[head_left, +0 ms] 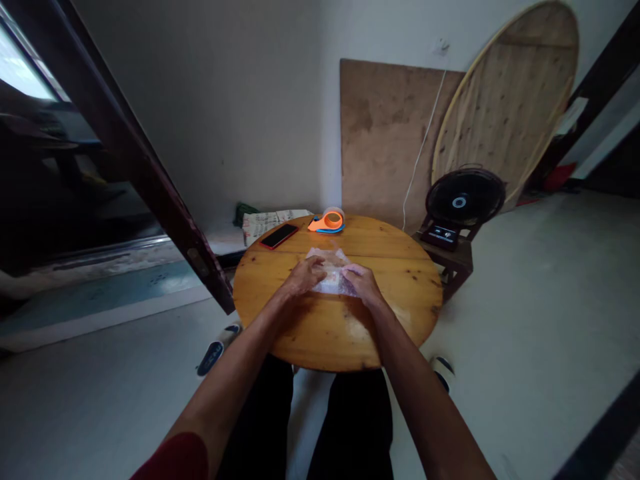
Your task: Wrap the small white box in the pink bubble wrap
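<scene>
A piece of clear bubble wrap (332,283) lies on the round wooden table (330,337), folded about a pale flat item I cannot make out. My left hand (303,276) is on its left side, fingers bent over the wrap and holding it. From the right, my right hand (363,282) pinches the wrap between thumb and fingers. Beyond both hands stands an orange and blue tape dispenser (327,221) with a roll of clear tape. To its left lies a phone (279,236) with a dark screen and red edge.
A black round fan (466,198) stands on a dark wooden stool (457,257) right of the table. Behind, a brown board (385,127) and a round wooden tabletop (520,100) lean against the wall. Slippers (211,358) are on the floor. A dark door frame (145,160) rises at left.
</scene>
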{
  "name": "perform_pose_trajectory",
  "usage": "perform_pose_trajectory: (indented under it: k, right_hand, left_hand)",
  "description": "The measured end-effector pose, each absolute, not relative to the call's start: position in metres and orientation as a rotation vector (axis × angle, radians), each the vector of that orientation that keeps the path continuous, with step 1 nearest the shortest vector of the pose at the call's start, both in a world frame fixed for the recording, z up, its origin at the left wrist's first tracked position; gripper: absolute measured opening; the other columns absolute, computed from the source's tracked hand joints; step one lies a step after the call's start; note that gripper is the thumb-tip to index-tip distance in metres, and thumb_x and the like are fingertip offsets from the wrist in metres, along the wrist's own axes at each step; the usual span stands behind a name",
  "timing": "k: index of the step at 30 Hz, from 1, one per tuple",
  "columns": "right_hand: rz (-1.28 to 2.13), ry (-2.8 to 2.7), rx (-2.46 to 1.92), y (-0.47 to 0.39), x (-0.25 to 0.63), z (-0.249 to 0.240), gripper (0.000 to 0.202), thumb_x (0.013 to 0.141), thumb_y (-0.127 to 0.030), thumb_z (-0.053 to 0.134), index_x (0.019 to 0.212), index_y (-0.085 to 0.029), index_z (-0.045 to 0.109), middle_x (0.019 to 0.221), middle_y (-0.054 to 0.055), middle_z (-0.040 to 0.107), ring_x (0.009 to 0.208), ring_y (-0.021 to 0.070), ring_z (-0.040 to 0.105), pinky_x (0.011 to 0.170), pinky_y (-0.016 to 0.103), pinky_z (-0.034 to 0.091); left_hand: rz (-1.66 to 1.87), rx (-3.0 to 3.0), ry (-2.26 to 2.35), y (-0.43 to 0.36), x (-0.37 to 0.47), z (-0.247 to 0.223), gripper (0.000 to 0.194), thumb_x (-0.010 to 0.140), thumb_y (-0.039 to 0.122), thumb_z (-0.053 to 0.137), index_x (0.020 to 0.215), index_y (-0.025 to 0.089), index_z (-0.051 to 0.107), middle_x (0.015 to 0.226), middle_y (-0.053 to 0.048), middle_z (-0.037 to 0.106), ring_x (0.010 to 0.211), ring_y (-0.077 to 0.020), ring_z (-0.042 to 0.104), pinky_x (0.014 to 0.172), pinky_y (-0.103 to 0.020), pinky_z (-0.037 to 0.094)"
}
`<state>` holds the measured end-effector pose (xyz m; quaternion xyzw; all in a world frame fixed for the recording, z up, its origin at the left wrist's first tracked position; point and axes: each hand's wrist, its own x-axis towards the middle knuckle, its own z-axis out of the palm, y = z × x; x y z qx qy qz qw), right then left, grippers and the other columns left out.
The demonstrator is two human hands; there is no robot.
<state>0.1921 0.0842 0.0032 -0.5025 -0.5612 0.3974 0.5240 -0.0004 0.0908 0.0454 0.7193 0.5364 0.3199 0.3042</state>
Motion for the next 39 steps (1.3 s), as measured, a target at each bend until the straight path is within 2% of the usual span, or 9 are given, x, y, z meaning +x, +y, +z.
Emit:
perform_pose_trajectory:
  k: [4,7,10,15,22,32,36,39]
  right_hand:
    - [0.954,-1.357,-1.17,0.082,0.193,0.006,0.028,0.069,-0.043,0.062,0.078,-0.019,0.07,0.075,0.002,0.067,0.07,0.0168,0.059,0.067,0.03,0.047]
    - [0.988,-1.353,-1.173,0.077,0.195,0.011,0.028,0.067,-0.044,0.064,0.077,-0.018,0.069,0.071,0.001,0.065,0.064,0.0156,0.057,0.062,0.028,0.044]
    - [1.113,-1.352,-1.204,0.072,0.197,0.016,0.028,0.064,-0.044,0.066,0.073,-0.018,0.066,0.061,-0.002,0.059,0.054,0.0132,0.051,0.055,0.027,0.039]
    - [1.17,-1.37,-1.299,0.069,0.199,0.02,0.023,0.06,-0.04,0.066,0.066,-0.018,0.063,0.053,-0.004,0.054,0.049,0.0119,0.047,0.05,0.025,0.034]
    - [0.863,-1.48,-1.375,0.078,0.199,0.011,0.023,0.06,-0.043,0.064,0.063,-0.02,0.062,0.06,-0.002,0.059,0.058,0.0143,0.052,0.056,0.026,0.039]
    - [0.712,-1.498,-1.264,0.085,0.197,0.004,0.021,0.068,-0.041,0.062,0.072,-0.02,0.062,0.065,-0.001,0.062,0.061,0.0153,0.056,0.059,0.026,0.044]
    - [0.556,-1.635,-1.373,0.084,0.197,0.0,0.012,0.071,-0.031,0.061,0.078,-0.022,0.064,0.078,0.0,0.067,0.072,0.0174,0.061,0.07,0.029,0.047]
    - [0.401,-1.702,-1.366,0.08,0.196,0.003,0.016,0.072,-0.023,0.057,0.086,-0.023,0.065,0.084,0.001,0.068,0.076,0.0182,0.061,0.073,0.03,0.047]
  left_hand:
    - [0.931,1.797,1.358,0.097,0.01,0.032,0.027,0.073,0.018,0.06,0.099,0.014,0.067,0.09,-0.003,0.07,0.074,-0.0128,0.063,0.061,-0.021,0.048]
    - [0.992,1.704,1.317,0.097,0.012,0.021,0.014,0.072,0.019,0.057,0.082,0.015,0.065,0.07,0.002,0.062,0.057,-0.0075,0.052,0.051,-0.017,0.04]
    - [1.003,1.638,1.275,0.089,0.01,0.018,0.009,0.07,0.02,0.057,0.074,0.015,0.062,0.061,0.005,0.054,0.05,-0.0052,0.043,0.047,-0.016,0.033]
    - [0.992,1.549,1.251,0.075,0.009,0.024,0.008,0.068,0.02,0.057,0.071,0.014,0.06,0.057,0.006,0.049,0.047,-0.0046,0.038,0.044,-0.017,0.03]
    - [0.99,1.575,1.364,0.072,0.012,0.027,0.008,0.067,0.015,0.054,0.069,0.013,0.061,0.057,0.005,0.052,0.05,-0.0058,0.041,0.048,-0.017,0.033]
    - [0.953,1.712,1.525,0.075,0.016,0.025,0.011,0.068,0.01,0.056,0.071,0.011,0.067,0.059,0.004,0.055,0.055,-0.0073,0.047,0.053,-0.017,0.037]
    - [0.951,1.74,1.589,0.075,0.017,0.025,0.013,0.069,0.011,0.057,0.074,0.012,0.069,0.061,0.003,0.058,0.057,-0.0077,0.048,0.054,-0.017,0.038]
    - [0.952,1.737,1.598,0.076,0.017,0.024,0.013,0.069,0.01,0.057,0.074,0.012,0.069,0.062,0.003,0.058,0.058,-0.0076,0.048,0.054,-0.017,0.038]
